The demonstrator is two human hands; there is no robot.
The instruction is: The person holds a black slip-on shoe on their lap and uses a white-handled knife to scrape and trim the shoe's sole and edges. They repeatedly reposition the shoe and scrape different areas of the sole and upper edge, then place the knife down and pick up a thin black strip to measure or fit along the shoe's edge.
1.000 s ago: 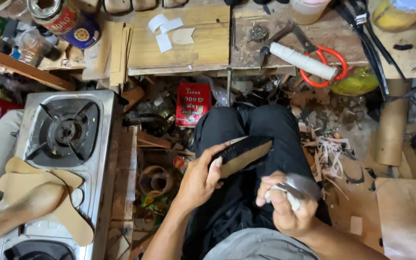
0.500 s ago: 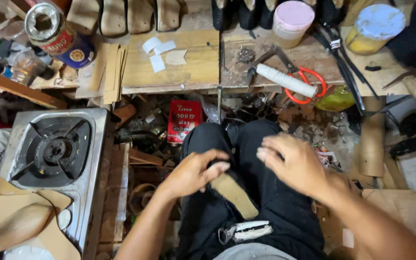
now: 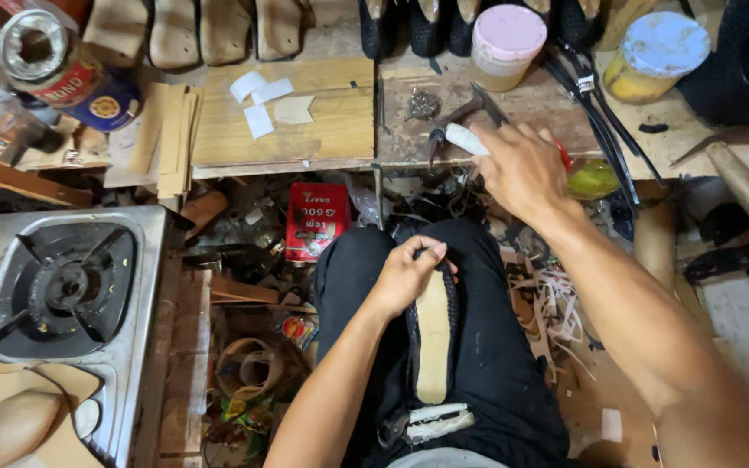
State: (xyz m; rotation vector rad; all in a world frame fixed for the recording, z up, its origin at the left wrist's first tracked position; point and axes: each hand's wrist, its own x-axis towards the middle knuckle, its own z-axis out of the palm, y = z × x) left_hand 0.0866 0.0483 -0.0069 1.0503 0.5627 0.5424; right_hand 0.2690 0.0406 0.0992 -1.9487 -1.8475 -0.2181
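My left hand (image 3: 405, 277) grips the top end of a tan shoe sole (image 3: 433, 342) with a black edge, which lies lengthwise on my black trousers. My right hand (image 3: 522, 169) is stretched out to the workbench, fingers closed over a tool with a white-wrapped handle (image 3: 463, 139). The handle's end pokes out to the left of my fingers, and a bit of red shows under the hand. A small white-wrapped blade tool (image 3: 435, 422) rests on my lap below the sole.
A gas stove (image 3: 67, 286) stands at the left with tan cut soles (image 3: 10, 416) below it. On the bench are a wooden board (image 3: 288, 113), a pink-lidded tub (image 3: 506, 35), a yellow jar (image 3: 656, 52) and a large tin can (image 3: 54, 65). A red tin (image 3: 316, 221) and scraps litter the floor.
My right hand put the white-wrapped blade tool down on my lap, then reached up to the bench tool. My left hand laid the sole flat on my thigh.
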